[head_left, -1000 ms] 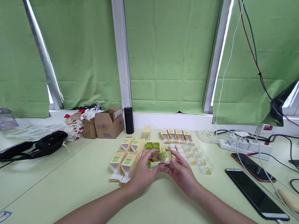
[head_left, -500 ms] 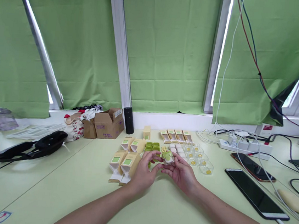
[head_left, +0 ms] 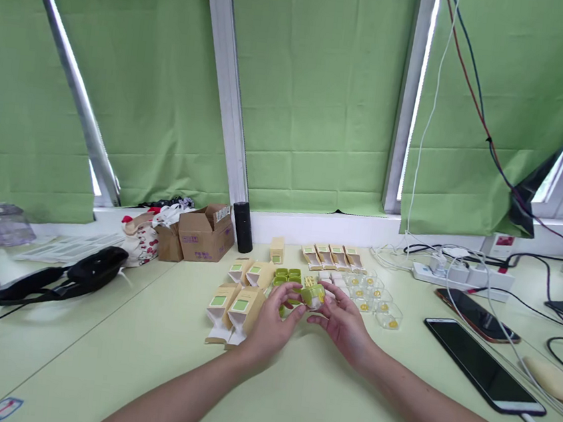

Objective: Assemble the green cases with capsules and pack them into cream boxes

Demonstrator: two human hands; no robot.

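Between my hands is a small green-and-clear plastic container, with a yellow spot showing on its right side. The fingers of my left hand pinch it from the left. From the right, the thumb and fingertips of my right hand close on its yellow side. Just behind it lie small yellow pieces, green cups and pale blocks, partly covered by my hands. Several clear shells with yellow centres sit right of my right hand. Open cardboard boxes with green labels stand left of my left hand.
More small boxes line the back. A brown carton and a black cylinder stand at the back left, a black pouch farther left. Phones, cables and a power strip occupy the right side.
The container has turned in my fingers and shifted slightly left, so its yellow part now faces the right hand. My arms have hardly moved.
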